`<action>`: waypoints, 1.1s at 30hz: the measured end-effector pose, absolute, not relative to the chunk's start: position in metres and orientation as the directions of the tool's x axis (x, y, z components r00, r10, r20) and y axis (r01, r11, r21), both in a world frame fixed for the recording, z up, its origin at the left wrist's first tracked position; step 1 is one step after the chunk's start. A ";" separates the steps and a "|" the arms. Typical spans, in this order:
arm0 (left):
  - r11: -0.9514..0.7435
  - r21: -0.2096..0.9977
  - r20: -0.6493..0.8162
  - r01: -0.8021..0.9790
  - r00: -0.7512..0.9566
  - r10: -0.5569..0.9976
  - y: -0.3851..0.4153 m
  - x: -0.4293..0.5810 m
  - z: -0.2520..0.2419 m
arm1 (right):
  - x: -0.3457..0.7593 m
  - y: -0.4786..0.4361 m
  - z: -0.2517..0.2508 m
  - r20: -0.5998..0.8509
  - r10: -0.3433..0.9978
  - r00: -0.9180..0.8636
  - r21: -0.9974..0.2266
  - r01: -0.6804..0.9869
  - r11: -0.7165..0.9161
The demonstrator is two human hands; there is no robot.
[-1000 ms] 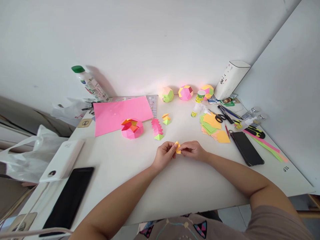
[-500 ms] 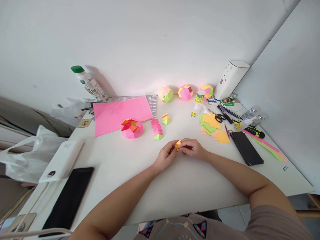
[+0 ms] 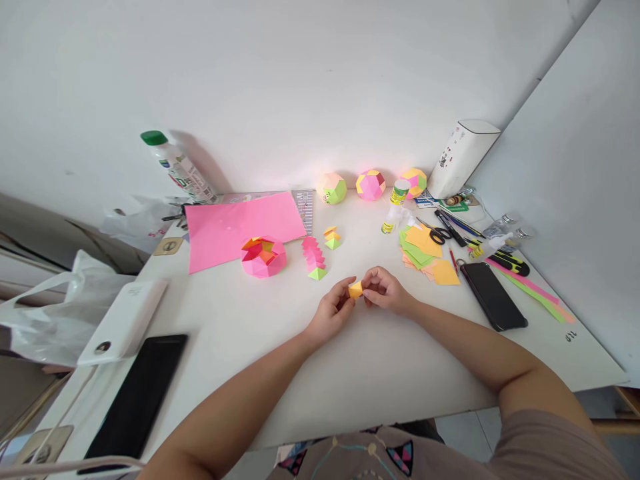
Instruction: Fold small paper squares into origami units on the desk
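A small folded orange paper piece point(image 3: 355, 289) is pinched between both of my hands above the white table point(image 3: 260, 373). My left hand point(image 3: 332, 311) grips it from the left with curled fingers. From the right, my right hand point(image 3: 386, 291) closes its fingertips on the same piece. Just beyond my hands stands a row of folded pink paper units point(image 3: 313, 253) ending in a green pyramid point(image 3: 318, 273). Left of that row sits a pink paper bowl shape point(image 3: 264, 256) with orange and red facets inside.
A pink sheet point(image 3: 240, 223) lies at the back left, with a green-capped bottle point(image 3: 175, 167) behind it. Three paper polyhedra point(image 3: 371, 185) stand by the wall. Orange and green paper squares point(image 3: 425, 250), scissors point(image 3: 436, 233), pens and a black phone point(image 3: 493, 295) lie right. A tablet point(image 3: 140, 393) and white device point(image 3: 125, 320) lie left.
Both hands have shifted slightly away from me and turned the orange piece, which looks more compact now. Nothing else on the table has moved.
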State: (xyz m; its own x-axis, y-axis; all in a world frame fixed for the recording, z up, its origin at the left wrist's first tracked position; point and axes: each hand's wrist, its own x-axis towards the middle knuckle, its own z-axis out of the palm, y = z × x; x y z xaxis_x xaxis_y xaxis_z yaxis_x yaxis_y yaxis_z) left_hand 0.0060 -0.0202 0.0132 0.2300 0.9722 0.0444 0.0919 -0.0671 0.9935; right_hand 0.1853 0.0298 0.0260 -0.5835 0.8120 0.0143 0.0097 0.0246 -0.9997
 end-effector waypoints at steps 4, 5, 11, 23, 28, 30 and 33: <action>-0.077 0.996 0.065 0.043 0.236 0.970 -0.020 0.005 0.012 | 0.184 0.031 0.029 0.029 0.776 -0.630 -0.991 0.086 0.106; -0.077 0.996 0.066 0.035 0.244 0.967 -0.020 0.005 0.012 | 0.184 0.031 0.029 0.037 0.761 -0.648 -0.984 0.111 0.142; -0.065 0.996 0.043 0.067 0.288 0.957 -0.021 0.004 0.012 | 0.183 0.032 0.031 0.067 0.731 -0.679 -0.959 0.159 0.235; -0.119 0.979 0.058 0.167 0.329 0.943 -0.021 0.007 0.019 | 0.182 0.028 0.024 0.153 0.772 -0.617 -0.912 0.214 0.351; -0.009 0.997 -0.012 0.075 0.279 0.960 -0.021 0.005 0.024 | 0.184 0.030 0.029 0.074 0.804 -0.589 -0.965 0.162 0.207; 0.009 0.999 -0.020 0.045 0.259 0.966 -0.021 0.005 0.024 | 0.185 0.031 0.029 0.038 0.800 -0.599 -0.986 0.108 0.127; 0.012 1.000 -0.015 0.015 0.248 0.969 -0.020 0.005 0.023 | 0.186 0.030 0.026 0.045 0.785 -0.618 -0.994 0.054 0.099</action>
State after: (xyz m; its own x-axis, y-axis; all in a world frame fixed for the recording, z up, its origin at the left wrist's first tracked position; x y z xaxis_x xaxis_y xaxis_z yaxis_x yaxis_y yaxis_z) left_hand 0.0054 -0.0202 0.0230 0.2480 0.9686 -0.0154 0.0154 0.0119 0.9998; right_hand 0.1858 0.0302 0.0263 -0.6178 0.7850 0.0446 0.0538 0.0988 -0.9937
